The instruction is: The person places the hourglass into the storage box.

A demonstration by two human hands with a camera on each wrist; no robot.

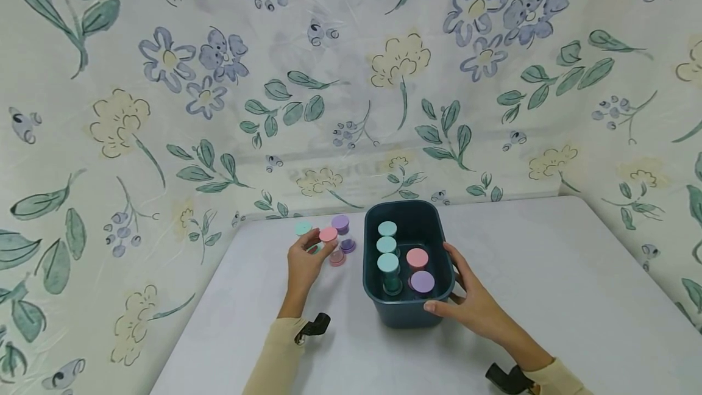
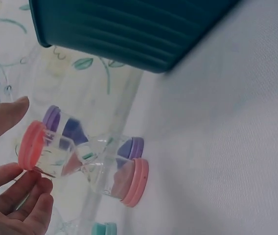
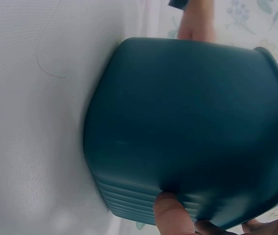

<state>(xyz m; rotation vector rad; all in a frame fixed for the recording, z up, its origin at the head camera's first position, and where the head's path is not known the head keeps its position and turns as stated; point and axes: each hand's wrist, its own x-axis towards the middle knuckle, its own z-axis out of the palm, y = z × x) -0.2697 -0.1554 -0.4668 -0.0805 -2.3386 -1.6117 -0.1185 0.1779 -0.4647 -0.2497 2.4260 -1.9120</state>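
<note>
My left hand [image 1: 304,262] is around the pink-capped sand timer [image 2: 118,180], which stands upright on the table. In the left wrist view the fingers touch or nearly touch its top cap, while the thumb stands a little apart from it. A purple-capped sand timer [image 1: 340,223] stands just behind it, and a teal-capped one [image 1: 303,227] to its left. My right hand [image 1: 476,303] grips the near right corner of a dark teal plastic bin [image 1: 403,316], thumb on the front and fingers along the side. Inside stand several sand timers with teal [image 1: 387,263], pink [image 1: 417,258] and purple [image 1: 422,281] caps.
A white table [image 1: 548,273] carries the bin and the timers. Flower-patterned cloth [image 1: 340,96] hangs behind the table and along its sides. Each wrist wears a black camera mount [image 1: 315,325].
</note>
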